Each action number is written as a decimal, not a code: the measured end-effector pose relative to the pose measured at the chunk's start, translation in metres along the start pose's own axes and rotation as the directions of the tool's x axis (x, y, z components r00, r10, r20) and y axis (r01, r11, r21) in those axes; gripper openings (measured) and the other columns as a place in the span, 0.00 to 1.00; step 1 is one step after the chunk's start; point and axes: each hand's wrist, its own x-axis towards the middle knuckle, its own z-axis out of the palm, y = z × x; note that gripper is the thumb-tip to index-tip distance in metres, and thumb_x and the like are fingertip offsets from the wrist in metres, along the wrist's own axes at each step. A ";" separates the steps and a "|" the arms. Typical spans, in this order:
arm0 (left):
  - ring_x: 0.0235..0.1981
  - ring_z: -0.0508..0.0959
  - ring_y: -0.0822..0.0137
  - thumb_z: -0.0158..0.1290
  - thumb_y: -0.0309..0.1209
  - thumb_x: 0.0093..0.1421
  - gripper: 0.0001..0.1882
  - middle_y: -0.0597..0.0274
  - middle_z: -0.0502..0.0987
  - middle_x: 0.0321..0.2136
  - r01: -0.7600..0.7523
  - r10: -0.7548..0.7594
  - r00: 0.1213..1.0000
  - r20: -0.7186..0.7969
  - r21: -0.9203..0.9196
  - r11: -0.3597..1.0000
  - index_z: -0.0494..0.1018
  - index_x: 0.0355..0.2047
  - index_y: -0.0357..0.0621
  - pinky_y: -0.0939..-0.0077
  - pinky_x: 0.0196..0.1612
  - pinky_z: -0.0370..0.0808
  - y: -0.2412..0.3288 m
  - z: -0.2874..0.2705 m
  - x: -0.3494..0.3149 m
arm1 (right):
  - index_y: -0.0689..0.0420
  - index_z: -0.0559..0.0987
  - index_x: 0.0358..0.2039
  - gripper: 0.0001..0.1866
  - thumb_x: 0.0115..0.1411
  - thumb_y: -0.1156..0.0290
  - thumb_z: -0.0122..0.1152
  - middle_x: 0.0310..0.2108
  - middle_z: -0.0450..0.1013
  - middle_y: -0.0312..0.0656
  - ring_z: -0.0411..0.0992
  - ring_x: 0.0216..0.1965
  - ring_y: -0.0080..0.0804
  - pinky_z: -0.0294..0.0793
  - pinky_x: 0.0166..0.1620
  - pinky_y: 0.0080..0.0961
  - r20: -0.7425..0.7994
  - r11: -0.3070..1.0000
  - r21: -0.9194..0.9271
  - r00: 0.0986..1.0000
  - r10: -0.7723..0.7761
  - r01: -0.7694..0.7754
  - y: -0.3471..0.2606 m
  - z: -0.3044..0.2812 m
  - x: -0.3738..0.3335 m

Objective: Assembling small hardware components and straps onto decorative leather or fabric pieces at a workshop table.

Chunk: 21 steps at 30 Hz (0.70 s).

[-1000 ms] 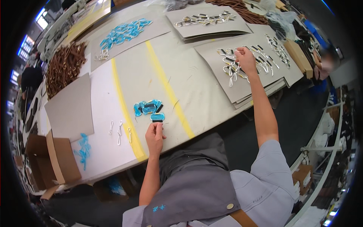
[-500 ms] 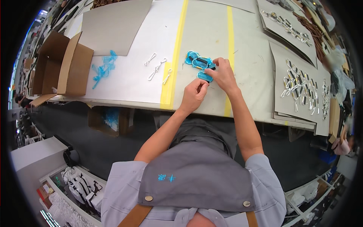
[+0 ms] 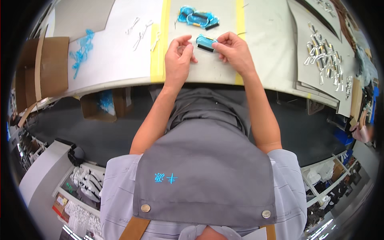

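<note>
My right hand (image 3: 235, 53) pinches one end of a small blue-film-wrapped loop piece (image 3: 207, 41) between thumb and fingers; a black strip runs along its near edge. To the left of it is my left hand (image 3: 180, 58), its fingers loosely curled, thumb apart, and nothing seen in them. A small gap separates those fingers from the wrapped piece. Just beyond both hands, a cluster of similar blue-wrapped pieces (image 3: 197, 18) with black bars lies on the table, overlapping one another.
Yellow tape strips (image 3: 159, 52) cross the pale table (image 3: 272, 48). White metal hooks (image 3: 143, 35) lie left of my hands, near crumpled blue film (image 3: 83, 51) and an open cardboard box (image 3: 54, 60). On the right, grey boards (image 3: 302, 64) carry silver hooks with black parts (image 3: 326, 54).
My left hand has come away from the blue-wrapped piece and moved left. My right hand has drawn the piece nearer, apart from the cluster. The view has shifted too.
</note>
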 end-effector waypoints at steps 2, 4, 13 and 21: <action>0.22 0.71 0.79 0.49 0.24 0.60 0.14 0.63 0.70 0.31 0.046 -0.046 0.998 0.042 -0.002 0.999 0.68 0.46 0.32 0.84 0.26 0.72 0.008 -0.002 -0.005 | 0.59 0.73 0.30 0.07 0.54 0.73 0.63 0.21 0.69 0.31 0.65 0.19 0.13 0.63 0.21 0.11 0.056 0.997 0.064 0.997 -0.050 0.047 0.001 -0.002 -0.006; 0.23 0.71 0.79 0.52 0.25 0.60 0.15 0.64 0.72 0.29 0.098 -0.099 0.982 0.160 0.019 0.995 0.70 0.46 0.32 0.84 0.27 0.72 0.008 -0.007 -0.006 | 0.59 0.74 0.30 0.07 0.54 0.73 0.63 0.22 0.70 0.31 0.66 0.19 0.13 0.64 0.21 0.11 0.083 0.995 0.077 0.995 -0.062 0.055 0.006 -0.003 -0.011; 0.23 0.72 0.79 0.53 0.25 0.59 0.11 0.63 0.75 0.27 0.127 -0.136 0.978 0.160 0.065 0.990 0.72 0.41 0.32 0.85 0.25 0.72 0.005 -0.007 -0.007 | 0.60 0.75 0.33 0.08 0.55 0.72 0.63 0.22 0.71 0.32 0.67 0.20 0.15 0.66 0.22 0.12 0.107 0.985 0.163 0.991 -0.076 0.058 0.007 0.000 -0.018; 0.24 0.72 0.78 0.54 0.26 0.59 0.12 0.64 0.72 0.29 0.144 -0.161 0.977 0.141 0.120 0.982 0.74 0.43 0.36 0.85 0.28 0.71 0.009 -0.003 -0.003 | 0.62 0.75 0.34 0.08 0.59 0.71 0.59 0.26 0.74 0.35 0.68 0.21 0.15 0.69 0.23 0.12 0.241 0.995 0.100 0.970 -0.009 -0.016 0.009 -0.004 -0.012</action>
